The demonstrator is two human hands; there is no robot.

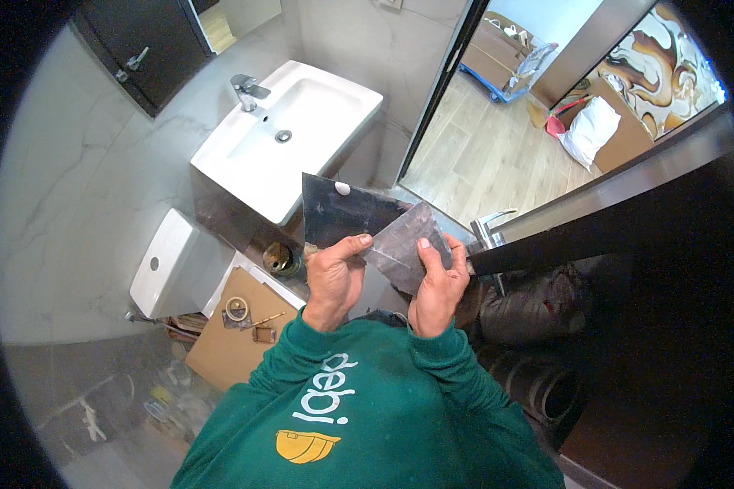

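Observation:
In front of my chest, both hands are raised with thin flat pieces in them. My left hand (pixel 334 281) grips a larger dark sheet (pixel 359 213) by its lower edge, the thumb lying across the front. A white spot shows near the sheet's upper edge. My right hand (pixel 439 285) pinches a smaller grey, mottled square piece (pixel 404 244), thumb on its face and fingers behind. The grey piece overlaps the front of the dark sheet, and its left corner meets my left thumb. The material of both pieces is hard to tell.
A white washbasin (pixel 314 175) with a faucet (pixel 249 91) is ahead. At left, a cardboard sheet (pixel 236 346) bearing a tape roll (pixel 236 309) lies by the toilet tank (pixel 163 273). A dark door (pixel 595 232) with a lever handle (pixel 488 230) stands at right.

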